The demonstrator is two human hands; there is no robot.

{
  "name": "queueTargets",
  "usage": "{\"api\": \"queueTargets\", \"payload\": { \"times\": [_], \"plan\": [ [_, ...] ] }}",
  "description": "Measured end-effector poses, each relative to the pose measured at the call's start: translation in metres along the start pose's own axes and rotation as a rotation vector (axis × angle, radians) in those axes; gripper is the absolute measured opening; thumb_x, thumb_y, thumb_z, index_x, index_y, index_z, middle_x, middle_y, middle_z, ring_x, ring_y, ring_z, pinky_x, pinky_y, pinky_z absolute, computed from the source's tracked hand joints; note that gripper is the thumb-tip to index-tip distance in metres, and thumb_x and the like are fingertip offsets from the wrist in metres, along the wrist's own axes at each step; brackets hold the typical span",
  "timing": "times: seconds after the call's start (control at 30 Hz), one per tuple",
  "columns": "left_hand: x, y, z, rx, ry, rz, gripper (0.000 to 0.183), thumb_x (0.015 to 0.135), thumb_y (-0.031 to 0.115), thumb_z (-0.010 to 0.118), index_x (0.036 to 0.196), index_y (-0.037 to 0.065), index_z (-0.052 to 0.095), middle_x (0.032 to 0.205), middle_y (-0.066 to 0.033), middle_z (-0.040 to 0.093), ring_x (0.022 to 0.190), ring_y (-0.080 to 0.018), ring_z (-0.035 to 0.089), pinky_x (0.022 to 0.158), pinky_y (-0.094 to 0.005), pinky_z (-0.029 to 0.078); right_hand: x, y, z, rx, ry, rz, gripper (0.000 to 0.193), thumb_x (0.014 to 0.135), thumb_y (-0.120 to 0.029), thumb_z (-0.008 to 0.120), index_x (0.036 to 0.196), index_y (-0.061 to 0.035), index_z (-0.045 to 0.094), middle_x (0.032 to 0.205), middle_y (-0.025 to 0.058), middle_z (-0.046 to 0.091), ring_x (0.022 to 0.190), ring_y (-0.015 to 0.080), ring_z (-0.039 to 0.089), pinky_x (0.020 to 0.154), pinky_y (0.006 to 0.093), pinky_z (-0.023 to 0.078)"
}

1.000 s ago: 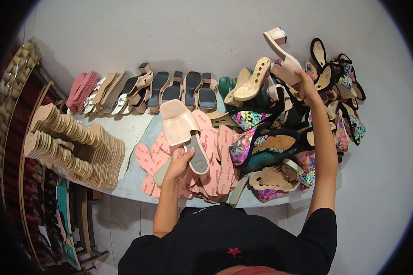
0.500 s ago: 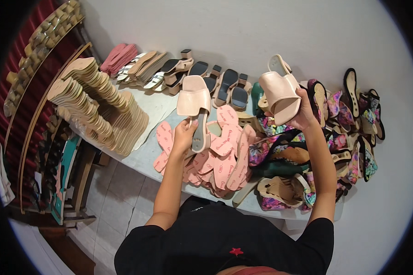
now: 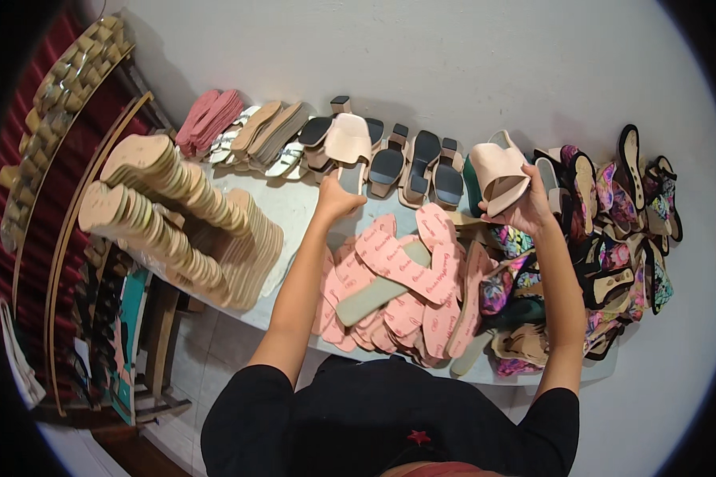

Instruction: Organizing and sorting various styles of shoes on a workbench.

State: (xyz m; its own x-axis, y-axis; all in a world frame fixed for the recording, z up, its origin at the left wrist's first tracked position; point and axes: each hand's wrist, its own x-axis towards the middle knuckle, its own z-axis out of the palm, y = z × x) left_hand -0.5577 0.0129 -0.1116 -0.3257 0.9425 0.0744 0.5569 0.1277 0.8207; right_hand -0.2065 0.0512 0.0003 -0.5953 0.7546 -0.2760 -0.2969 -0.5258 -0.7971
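Note:
My left hand (image 3: 338, 199) grips a beige open-toed sandal (image 3: 348, 139) by its grey-topped sole, thumb and fingers closed round it. That sandal is held over the back row of black-soled sandals (image 3: 387, 166), partly covering one of them; I cannot tell whether it touches them. On the right, a matching beige sandal (image 3: 495, 165) is raised and tilted, with my right hand (image 3: 531, 208) closed on its side. Between my forearms lies a heap of pink printed insoles (image 3: 406, 266), with a greyish-green flat strip (image 3: 382, 290) on it.
Tall stacks of beige sole boards (image 3: 254, 246) stand at the table's left. Pink soles (image 3: 208, 119) and tan soles (image 3: 266, 127) line the back. Flowered sandals (image 3: 612, 187) crowd the right side. A shelf of heel blocks (image 3: 68, 87) is at far left.
My left hand has carried its sandal farther from me, toward the back row. My right hand still holds the other sandal, now slightly lower and turned. The whole view has shifted a little.

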Motion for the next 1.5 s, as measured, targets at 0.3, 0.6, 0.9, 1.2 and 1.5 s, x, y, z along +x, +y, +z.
{"api": "queueTargets", "payload": {
  "times": [0.3,0.6,0.9,1.2,1.5],
  "plan": [
    [0.103,-0.048,0.043,0.14,0.102,0.228,0.083,0.048,0.025,0.073,0.119,-0.007,0.041,0.114,-0.0263,0.047,0.105,-0.0367,0.047,0.092,-0.0374,0.038,0.036,0.05,0.015,0.211,0.088,0.021,0.077,0.074,-0.057,0.05,0.125,-0.0024,0.033,0.098,0.0202,0.051,0.076,0.0375,0.059,0.068,0.051,0.051],
    [0.11,-0.058,0.059,-0.128,0.242,0.177,0.068,0.053,0.02,0.073,0.113,0.004,0.045,0.103,-0.022,0.054,0.097,-0.0374,0.051,0.084,-0.0414,0.041,0.061,0.065,0.008,0.213,0.215,0.014,0.072,0.074,-0.053,0.052,0.125,-0.0042,0.033,0.104,0.0183,0.049,0.081,0.036,0.058,0.067,0.0479,0.052],
    [0.098,-0.126,0.052,-0.621,0.015,0.043,0.067,0.055,-0.004,0.07,0.117,0.0,0.043,0.117,-0.0145,0.05,0.107,-0.0257,0.05,0.09,-0.0324,0.042,0.096,0.064,0.022,0.054,0.187,0.09,0.075,0.076,-0.055,0.047,0.126,-0.0026,0.03,0.11,0.0186,0.046,0.093,0.0321,0.056,0.072,0.0461,0.053],
    [0.104,-0.101,0.048,-0.247,0.038,0.294,0.077,0.055,0.016,0.077,0.121,0.003,0.04,0.115,-0.0155,0.052,0.107,-0.0259,0.052,0.087,-0.0349,0.042,0.106,0.079,0.033,0.084,0.135,0.105,0.075,0.076,-0.054,0.046,0.128,-0.0027,0.029,0.114,0.0205,0.043,0.093,0.0341,0.055,0.074,0.0472,0.051],
    [0.101,-0.06,0.045,-0.318,0.201,0.282,0.065,0.059,0.017,0.075,0.113,0.001,0.042,0.105,-0.018,0.056,0.098,-0.0281,0.056,0.082,-0.0344,0.044,0.074,0.094,0.041,0.062,0.123,0.108,0.073,0.075,-0.051,0.05,0.128,-0.0043,0.032,0.119,0.0194,0.045,0.097,0.03,0.054,0.072,0.0449,0.051]
  ]
}}
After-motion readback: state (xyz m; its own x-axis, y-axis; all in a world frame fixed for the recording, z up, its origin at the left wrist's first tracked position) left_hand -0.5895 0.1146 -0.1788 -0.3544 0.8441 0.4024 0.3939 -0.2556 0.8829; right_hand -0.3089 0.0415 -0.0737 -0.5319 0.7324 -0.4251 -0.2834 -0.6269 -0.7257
